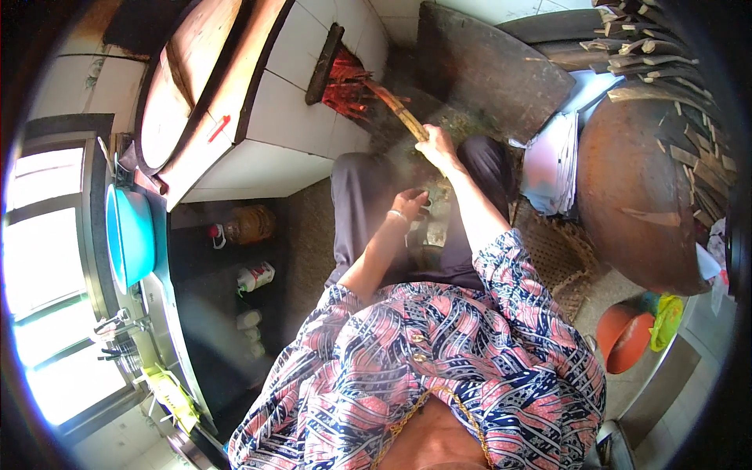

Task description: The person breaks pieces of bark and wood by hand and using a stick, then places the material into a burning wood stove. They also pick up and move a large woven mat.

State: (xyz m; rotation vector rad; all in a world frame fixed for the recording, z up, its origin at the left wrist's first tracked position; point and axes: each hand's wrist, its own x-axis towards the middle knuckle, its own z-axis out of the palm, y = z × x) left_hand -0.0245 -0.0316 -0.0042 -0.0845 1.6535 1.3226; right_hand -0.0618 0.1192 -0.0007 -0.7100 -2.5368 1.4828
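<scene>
My right hand (437, 147) is closed around a long piece of split wood or bamboo (396, 111), whose far end reaches into the mouth of a tiled stove (305, 106). Red glowing sticks and embers (346, 88) fill that opening. A dark bar (325, 63) stands along the opening's left edge. My left hand (411, 204), with a bracelet at the wrist, is over my lap between my knees. Its fingers are partly curled, and I see nothing in them. A large round lid or pan (182, 82) lies on the stove top.
On the right stand a big brown rounded vessel (634, 194), split firewood (658, 53), stacked papers (549, 164), a woven basket (546, 258) and a red-orange bucket (623, 338). A dark board (493, 70) leans behind. At left are a turquoise basin (132, 235) and shelved bottles (249, 225).
</scene>
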